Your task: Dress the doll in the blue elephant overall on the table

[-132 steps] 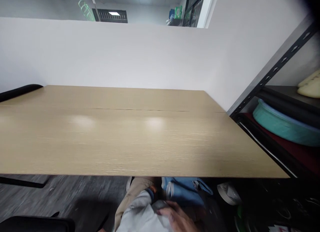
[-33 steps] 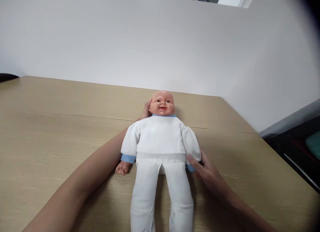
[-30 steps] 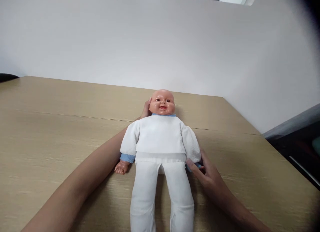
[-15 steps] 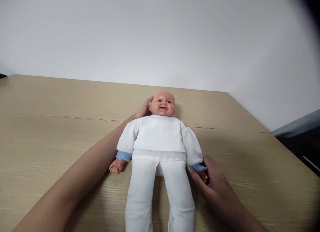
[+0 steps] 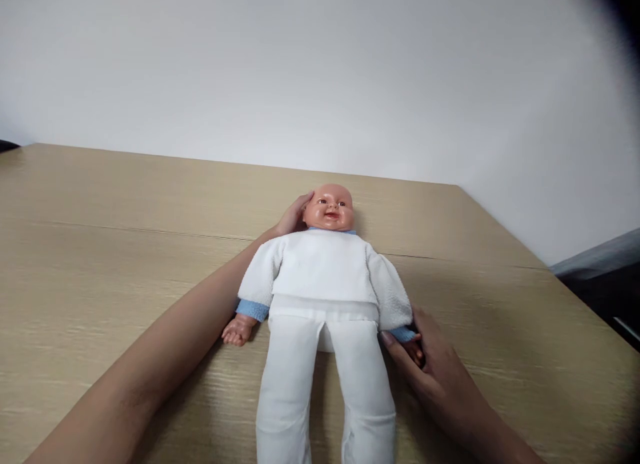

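Your left hand [image 5: 295,214] cups the head [image 5: 331,207] of the doll [image 5: 325,271] on the counter [image 5: 100,284], fingers too hidden to judge, while your right hand's [image 5: 439,365] fingers clasp its cuff [image 5: 401,334].

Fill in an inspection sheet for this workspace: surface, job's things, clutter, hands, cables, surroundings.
Surface: light wood-grain table, with a thin seam running across it.
Job's things: one doll in white clothes with blue trim, face up; its feet are out of frame.
Clutter: nothing seen.
Hands: left hand against the side of the doll's head; right hand at the doll's blue cuff, firmness of hold unclear.
Cables: nothing seen.
Surroundings: pale wall beyond the table; dark structure at the picture's right edge, only partly in view.
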The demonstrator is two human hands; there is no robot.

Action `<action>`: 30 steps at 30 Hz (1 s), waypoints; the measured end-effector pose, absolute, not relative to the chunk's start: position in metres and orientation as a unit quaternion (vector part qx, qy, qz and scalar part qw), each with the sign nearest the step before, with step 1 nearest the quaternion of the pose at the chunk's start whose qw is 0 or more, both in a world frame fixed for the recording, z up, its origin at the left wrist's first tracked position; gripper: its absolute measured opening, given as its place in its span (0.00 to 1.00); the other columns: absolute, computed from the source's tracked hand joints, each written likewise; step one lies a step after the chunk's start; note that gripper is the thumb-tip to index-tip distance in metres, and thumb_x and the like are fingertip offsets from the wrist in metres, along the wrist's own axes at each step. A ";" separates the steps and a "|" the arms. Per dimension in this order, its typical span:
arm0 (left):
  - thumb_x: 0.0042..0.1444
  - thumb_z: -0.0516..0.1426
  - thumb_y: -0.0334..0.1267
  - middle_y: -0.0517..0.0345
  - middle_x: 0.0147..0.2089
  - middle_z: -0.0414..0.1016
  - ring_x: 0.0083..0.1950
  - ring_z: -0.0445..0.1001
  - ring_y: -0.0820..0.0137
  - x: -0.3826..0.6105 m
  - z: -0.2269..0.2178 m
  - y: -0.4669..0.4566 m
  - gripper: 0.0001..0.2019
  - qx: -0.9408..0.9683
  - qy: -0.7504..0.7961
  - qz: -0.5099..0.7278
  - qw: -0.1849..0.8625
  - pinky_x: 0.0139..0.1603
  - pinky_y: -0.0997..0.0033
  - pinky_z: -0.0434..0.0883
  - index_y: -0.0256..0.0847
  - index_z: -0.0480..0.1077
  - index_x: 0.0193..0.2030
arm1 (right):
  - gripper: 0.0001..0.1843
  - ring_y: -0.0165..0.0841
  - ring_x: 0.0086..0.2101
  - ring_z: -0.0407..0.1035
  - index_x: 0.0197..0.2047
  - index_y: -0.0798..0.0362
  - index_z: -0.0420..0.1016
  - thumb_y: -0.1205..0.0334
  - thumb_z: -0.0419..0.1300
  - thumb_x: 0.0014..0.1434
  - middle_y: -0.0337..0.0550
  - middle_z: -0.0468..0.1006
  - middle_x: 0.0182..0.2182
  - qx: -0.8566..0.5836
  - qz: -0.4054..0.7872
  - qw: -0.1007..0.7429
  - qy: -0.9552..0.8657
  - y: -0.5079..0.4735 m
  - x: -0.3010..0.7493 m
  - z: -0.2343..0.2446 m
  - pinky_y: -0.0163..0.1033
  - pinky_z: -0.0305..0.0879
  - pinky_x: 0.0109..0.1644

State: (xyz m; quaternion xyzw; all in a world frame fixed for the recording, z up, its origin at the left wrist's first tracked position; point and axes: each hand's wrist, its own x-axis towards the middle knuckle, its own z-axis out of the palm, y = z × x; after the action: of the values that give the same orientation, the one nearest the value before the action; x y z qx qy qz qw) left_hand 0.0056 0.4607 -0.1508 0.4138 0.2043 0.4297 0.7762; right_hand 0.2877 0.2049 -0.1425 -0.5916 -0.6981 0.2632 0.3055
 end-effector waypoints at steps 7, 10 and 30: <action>0.66 0.61 0.59 0.42 0.58 0.86 0.69 0.78 0.43 0.008 -0.146 0.454 0.29 0.427 0.214 0.439 0.761 0.79 0.45 0.66 0.34 0.82 0.57 | 0.27 0.47 0.43 0.76 0.62 0.49 0.73 0.38 0.60 0.72 0.51 0.81 0.47 -0.591 0.260 0.292 -0.706 0.206 0.291 -0.144 0.52 0.74 0.48; 0.67 0.60 0.60 0.42 0.59 0.86 0.68 0.79 0.44 0.008 -0.147 0.454 0.29 0.429 0.212 0.432 0.765 0.78 0.45 0.67 0.34 0.82 0.57 | 0.25 0.47 0.43 0.75 0.60 0.49 0.73 0.38 0.59 0.72 0.51 0.81 0.46 -0.589 0.263 0.288 -0.708 0.207 0.292 -0.146 0.52 0.73 0.48; 0.69 0.59 0.60 0.42 0.58 0.86 0.65 0.82 0.46 0.004 -0.150 0.452 0.29 0.436 0.222 0.422 0.763 0.76 0.47 0.68 0.35 0.81 0.60 | 0.26 0.45 0.41 0.75 0.59 0.50 0.74 0.38 0.59 0.72 0.50 0.80 0.44 -0.593 0.243 0.281 -0.715 0.207 0.292 -0.145 0.51 0.74 0.46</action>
State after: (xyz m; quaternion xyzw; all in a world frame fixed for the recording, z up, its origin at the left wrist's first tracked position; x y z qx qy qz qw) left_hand 0.0043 0.4516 -0.1496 0.4363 0.2221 0.4215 0.7633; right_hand 0.2917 0.2067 -0.1455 -0.5927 -0.7146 0.2432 0.2810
